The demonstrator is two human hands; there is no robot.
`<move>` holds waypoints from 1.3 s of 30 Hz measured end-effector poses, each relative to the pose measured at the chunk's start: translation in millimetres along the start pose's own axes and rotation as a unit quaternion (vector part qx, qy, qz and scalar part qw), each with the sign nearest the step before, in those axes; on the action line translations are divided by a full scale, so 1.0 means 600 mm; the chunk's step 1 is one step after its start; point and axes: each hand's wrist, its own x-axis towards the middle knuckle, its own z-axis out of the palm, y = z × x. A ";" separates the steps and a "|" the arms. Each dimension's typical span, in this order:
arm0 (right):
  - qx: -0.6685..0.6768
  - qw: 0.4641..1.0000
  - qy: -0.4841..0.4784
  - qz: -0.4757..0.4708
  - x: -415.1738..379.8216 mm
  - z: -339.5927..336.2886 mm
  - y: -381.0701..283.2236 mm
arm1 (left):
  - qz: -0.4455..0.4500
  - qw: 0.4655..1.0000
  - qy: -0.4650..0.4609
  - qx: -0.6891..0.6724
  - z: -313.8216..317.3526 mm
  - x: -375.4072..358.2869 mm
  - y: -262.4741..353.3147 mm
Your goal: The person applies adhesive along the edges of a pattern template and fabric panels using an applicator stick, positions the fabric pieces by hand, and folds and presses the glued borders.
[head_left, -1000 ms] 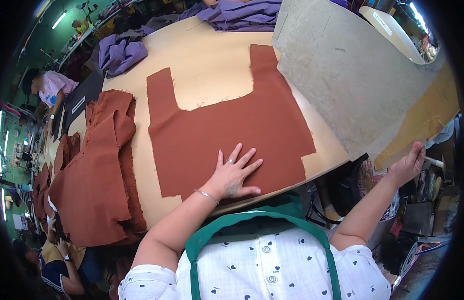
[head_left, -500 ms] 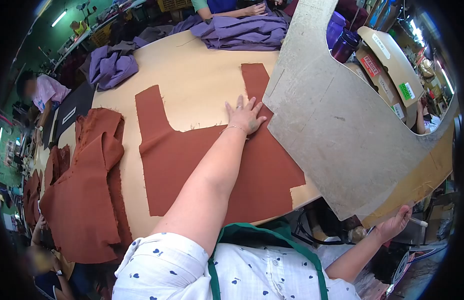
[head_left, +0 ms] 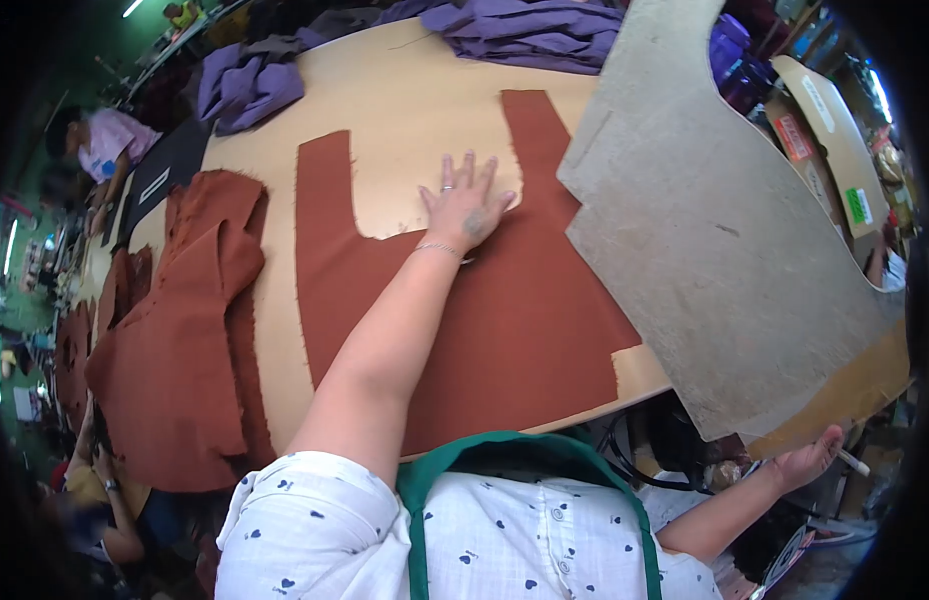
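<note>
My left hand [head_left: 465, 207] lies with fingers spread, partly on the rust-brown cloth piece [head_left: 515, 300] and partly over the tan table [head_left: 415, 110] in the cloth's U-shaped notch. Two strips of the cloth stretch away from me on either side of that notch. Lower right, my right hand [head_left: 807, 462] has curled fingers, and a thin white stick [head_left: 854, 461] juts out beside them, apparently held. Just above that hand is the edge of a large grey pattern board [head_left: 715, 230], which overlaps the cloth's right side.
Stacked rust-brown pieces [head_left: 175, 350] lie on the left, with purple cloth [head_left: 530, 35] along the far edge and another purple bundle [head_left: 250, 85]. Cardboard boxes [head_left: 830, 140] stand behind the board. A person in a pink shirt [head_left: 120, 145] is at the far left.
My left hand has slid leftward over the cloth into the notch. A fold near the left strip now looks flat. The whole view has shifted; my right hand stays by the board's edge.
</note>
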 end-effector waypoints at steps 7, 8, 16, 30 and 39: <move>-0.056 0.998 0.028 -0.001 0.015 -0.003 0.002 | 0.185 0.973 -0.137 -0.004 -0.072 -0.284 -0.018; -0.060 0.998 0.012 -0.004 0.022 -0.005 0.003 | 0.240 0.951 -0.194 -0.025 -0.065 -0.333 0.004; -0.033 0.997 0.073 -0.019 -0.023 0.067 -0.038 | 0.315 0.933 -0.172 0.015 -0.009 -0.412 0.029; 0.076 0.987 0.055 0.128 -0.030 -0.067 -0.086 | 0.213 0.967 -0.121 -0.069 -0.017 -0.371 -0.015; -0.005 0.979 -0.080 0.188 -0.046 -0.027 0.005 | -0.118 0.789 -0.030 -0.602 -0.143 -0.261 -0.151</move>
